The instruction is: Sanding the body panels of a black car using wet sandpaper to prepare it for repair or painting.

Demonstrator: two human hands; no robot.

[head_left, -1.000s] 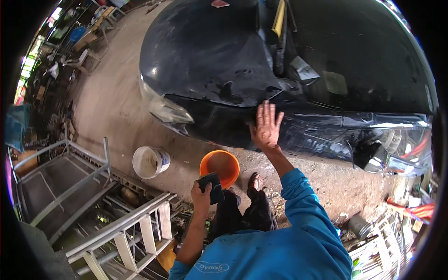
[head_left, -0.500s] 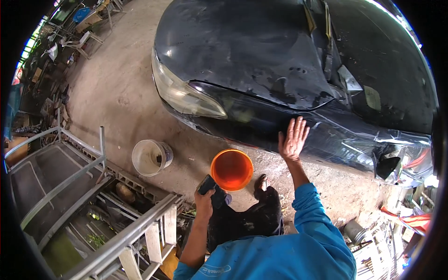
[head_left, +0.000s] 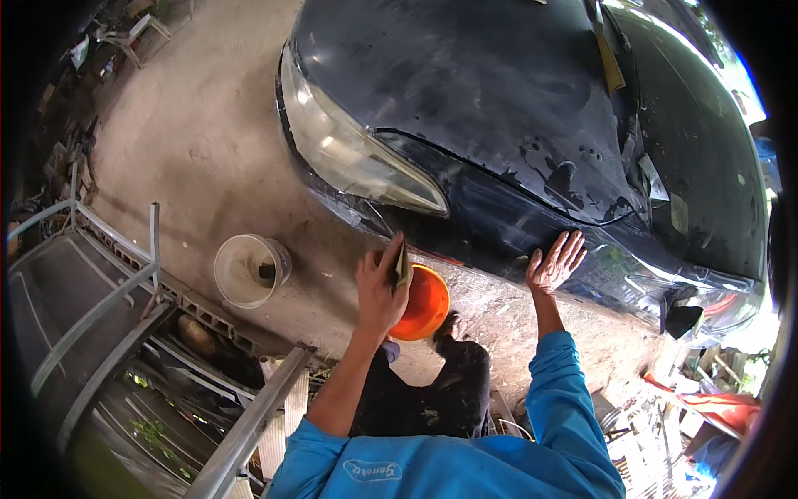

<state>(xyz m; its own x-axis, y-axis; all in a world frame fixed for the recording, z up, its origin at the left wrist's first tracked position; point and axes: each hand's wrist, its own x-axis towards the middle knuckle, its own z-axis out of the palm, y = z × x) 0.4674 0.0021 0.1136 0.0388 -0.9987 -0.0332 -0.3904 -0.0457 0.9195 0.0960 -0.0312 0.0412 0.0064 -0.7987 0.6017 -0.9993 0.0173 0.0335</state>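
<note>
My right hand lies flat, fingers spread, on the dark front fender of a car, behind the cloudy headlight. My left hand is raised beside the orange bucket, partly covering it from view. Between its thumb and fingers it grips a thin dark sheet, probably sandpaper, seen nearly edge-on. Wet-looking dark patches and pale smears mark the hood above the fender.
A whitish bucket with a small dark thing inside stands on the ground to the left. Metal frames fill the lower left. Scrap pieces and a red cloth lie at the lower right. A plastic chair stands far left.
My left hand has risen toward the car with the sandpaper, which has turned from face-on to edge-on. The view has shifted; my right hand stays flat on the fender.
</note>
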